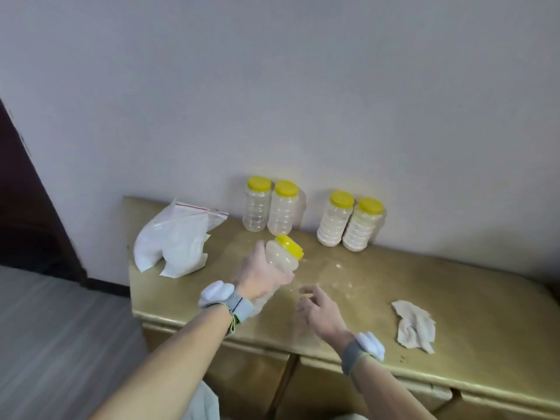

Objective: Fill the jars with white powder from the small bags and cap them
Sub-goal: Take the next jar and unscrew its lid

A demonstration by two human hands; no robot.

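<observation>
Fingers of the left hand (260, 277) are wrapped round a jar (283, 258), which is lifted off the surface (439, 286) and tilted, with its yellow cap (289, 246) pointing up and to the right. The right hand (318, 310) hovers near it, lower down, with fingers loosely bent and holding nothing; it is a little blurred. By the wall stand four more capped jars: the left pair (256, 210) looks almost clear, and the right pair (335, 225) looks white inside. The bags (172, 241) of powder lie at the left end, well apart from both hands, and a crumpled cloth (415, 325) lies to the right. White specks (342, 283) dot the surface. In my judgement, if the cap is not screwed tight, this tilt may let powder leak out. The smooth plastic could also slip from a one-hand grip. A careless set-down beside the right pair could knock those jars over.
</observation>
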